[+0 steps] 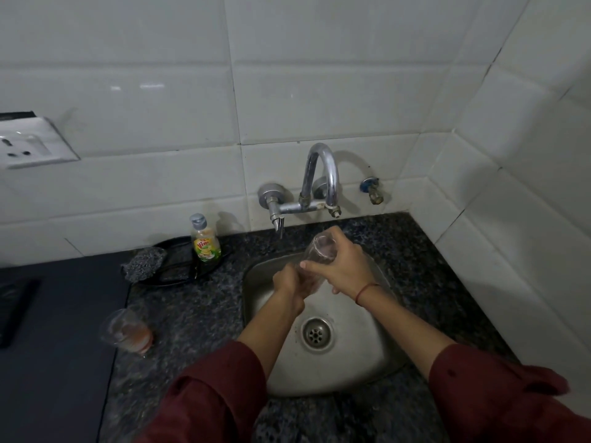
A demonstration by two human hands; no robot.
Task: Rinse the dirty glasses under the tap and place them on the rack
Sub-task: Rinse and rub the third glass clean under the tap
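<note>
A clear glass (320, 251) is held tilted over the steel sink (361, 356), its mouth pointing up toward the tap spout (332, 199). My right hand (343, 266) wraps around its upper part. My left hand (292, 284) grips its base lower down. I see no clear stream of water from the tap. A second glass (128, 329) with reddish residue stands on the dark granite counter (198, 314) to the left of the sink. No rack is in view.
A dish soap bottle (204, 239) and a steel scrubber (144, 262) rest on a black tray (174, 276) behind the counter's left part. A dark stovetop (54, 330) lies at far left. A wall socket (28, 143) sits on the white tiles. A small valve (372, 190) is right of the tap.
</note>
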